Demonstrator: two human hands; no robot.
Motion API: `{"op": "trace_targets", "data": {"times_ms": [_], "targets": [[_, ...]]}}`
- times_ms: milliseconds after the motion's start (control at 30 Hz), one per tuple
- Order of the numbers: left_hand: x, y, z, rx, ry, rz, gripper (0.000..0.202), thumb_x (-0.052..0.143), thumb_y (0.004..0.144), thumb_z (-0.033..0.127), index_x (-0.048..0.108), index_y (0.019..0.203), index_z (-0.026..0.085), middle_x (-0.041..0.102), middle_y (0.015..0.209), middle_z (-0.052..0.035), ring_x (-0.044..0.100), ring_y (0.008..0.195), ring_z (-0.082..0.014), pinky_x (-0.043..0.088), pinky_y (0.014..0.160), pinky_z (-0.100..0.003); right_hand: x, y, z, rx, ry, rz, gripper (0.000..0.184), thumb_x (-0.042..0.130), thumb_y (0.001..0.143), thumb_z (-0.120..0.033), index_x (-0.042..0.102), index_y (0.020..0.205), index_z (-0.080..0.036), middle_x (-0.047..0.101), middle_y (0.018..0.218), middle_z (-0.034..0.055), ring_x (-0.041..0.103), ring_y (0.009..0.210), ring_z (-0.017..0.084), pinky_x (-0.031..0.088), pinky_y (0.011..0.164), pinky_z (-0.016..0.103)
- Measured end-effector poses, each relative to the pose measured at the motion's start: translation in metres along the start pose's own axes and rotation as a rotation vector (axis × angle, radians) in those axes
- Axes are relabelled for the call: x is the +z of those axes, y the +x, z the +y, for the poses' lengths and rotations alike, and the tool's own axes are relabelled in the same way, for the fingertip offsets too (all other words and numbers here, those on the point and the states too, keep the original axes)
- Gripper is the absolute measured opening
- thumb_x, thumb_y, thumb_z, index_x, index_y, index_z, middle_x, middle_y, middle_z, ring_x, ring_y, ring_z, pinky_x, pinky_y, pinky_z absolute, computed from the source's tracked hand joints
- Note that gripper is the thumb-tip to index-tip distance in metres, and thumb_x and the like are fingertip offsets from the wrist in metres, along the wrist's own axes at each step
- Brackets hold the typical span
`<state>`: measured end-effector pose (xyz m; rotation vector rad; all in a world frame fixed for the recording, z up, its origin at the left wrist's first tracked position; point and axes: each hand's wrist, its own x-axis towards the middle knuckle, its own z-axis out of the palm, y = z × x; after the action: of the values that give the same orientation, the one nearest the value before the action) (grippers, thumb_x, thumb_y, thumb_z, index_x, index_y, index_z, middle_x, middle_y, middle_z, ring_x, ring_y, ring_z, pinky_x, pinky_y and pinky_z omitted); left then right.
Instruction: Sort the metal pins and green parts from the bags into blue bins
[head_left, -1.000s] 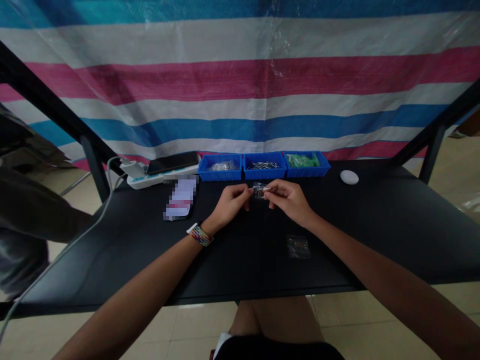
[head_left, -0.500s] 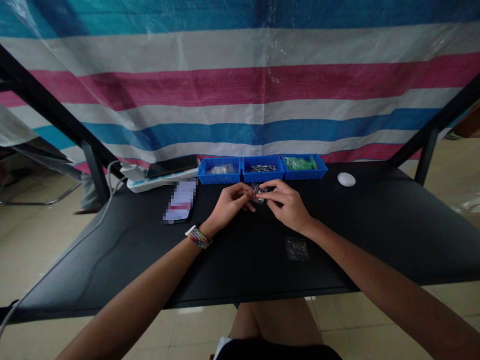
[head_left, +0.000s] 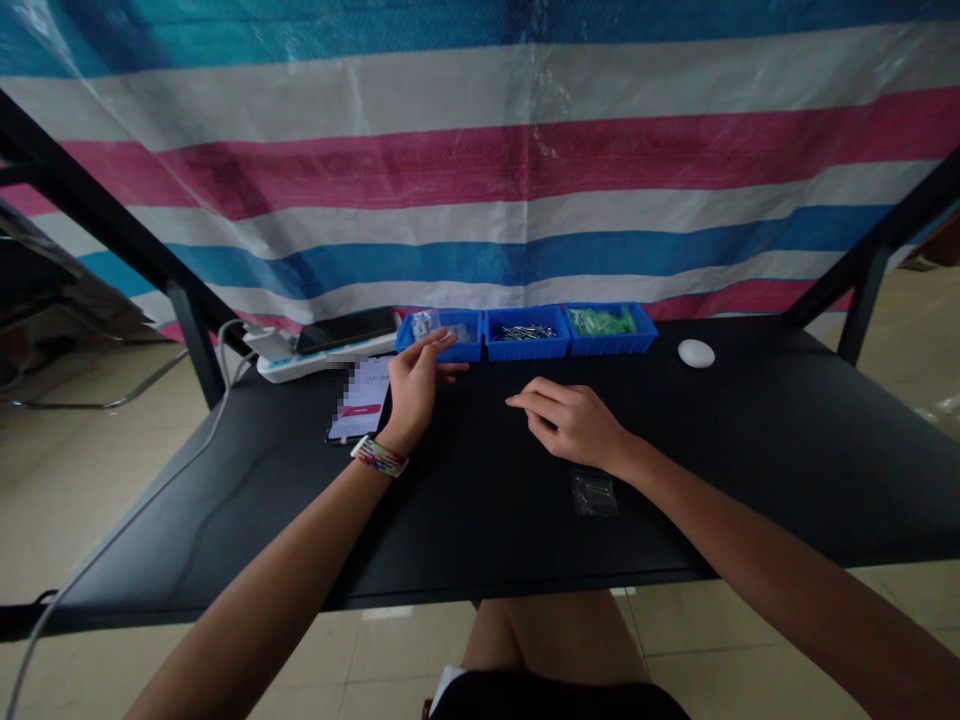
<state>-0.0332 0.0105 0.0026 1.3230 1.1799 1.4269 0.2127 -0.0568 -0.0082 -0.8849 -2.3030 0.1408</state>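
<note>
My left hand (head_left: 415, 390) is over the front of the left blue bin (head_left: 459, 352), palm turned up and fingers spread, holding nothing that I can see. A small clear plastic bag (head_left: 425, 322) shows at the bin's left end, just beyond the fingertips; whether it rests there or is falling I cannot tell. My right hand (head_left: 571, 420) is above the black table (head_left: 480, 500), its fingers curled together with nothing showing between them. Just below it lies a small clear bag (head_left: 595, 494) with thin metal pieces, apparently screws, inside.
The middle blue bin (head_left: 526, 347) holds loose metal screws or nails, and the right blue bin (head_left: 611, 343) holds green and whitish plastic pieces. A phone (head_left: 360, 400), a white power strip (head_left: 322, 358) with cables and a white mouse-like object (head_left: 696, 353) are also on the table.
Both hands were together at a small clear bag with bits in it. My left hand has moved left to the left bin and opened; a bag now shows there. My right hand has stayed.
</note>
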Motion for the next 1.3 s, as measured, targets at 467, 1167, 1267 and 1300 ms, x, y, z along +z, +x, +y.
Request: {"op": "trace_targets", "data": {"times_ms": [467,1167,1267,1300], "targets": [[0.034,-0.060,0.017,0.622,0.548,-0.936,0.027,0.060,0.096,0.023,0.077,0.118,0.024,0.074,0.119,-0.0101,0.066,0.112,-0.0262,0.049,0.102,-0.041,-0.004,0.017,0.033,0.771,0.872,0.437,0.014,0.064,0.077,-0.030,0.072,0.085,-0.021,0.068,0.075,0.0012,0.055,0.050,0.011,0.040,0.046,0.025],[0.052,-0.084,0.020,0.812,0.629,-1.165,0.041,0.067,0.100,0.042,0.067,0.139,0.029,0.074,0.133,-0.0062,0.056,0.133,-0.0295,0.040,0.110,-0.045,0.005,0.021,0.035,0.864,1.069,0.367,0.019,0.067,0.067,-0.028,0.073,0.082,-0.018,0.068,0.069,-0.0005,0.056,0.051,0.010,0.044,0.048,0.021],[0.052,-0.085,0.021,0.875,0.681,-1.102,0.029,0.061,0.103,0.038,0.072,0.126,0.024,0.077,0.122,-0.0068,0.062,0.116,-0.0251,0.044,0.100,-0.040,0.006,0.021,0.034,0.853,1.052,0.362,0.018,0.067,0.067,-0.028,0.073,0.080,-0.018,0.068,0.069,-0.0003,0.056,0.051,0.010,0.044,0.048,0.022],[0.051,-0.084,0.021,0.906,0.694,-1.083,0.025,0.060,0.104,0.035,0.074,0.121,0.022,0.077,0.119,-0.0069,0.063,0.112,-0.0242,0.044,0.097,-0.039,0.006,0.021,0.034,0.849,1.047,0.358,0.018,0.067,0.067,-0.028,0.073,0.080,-0.018,0.068,0.069,-0.0002,0.056,0.051,0.010,0.044,0.048,0.022]]}}
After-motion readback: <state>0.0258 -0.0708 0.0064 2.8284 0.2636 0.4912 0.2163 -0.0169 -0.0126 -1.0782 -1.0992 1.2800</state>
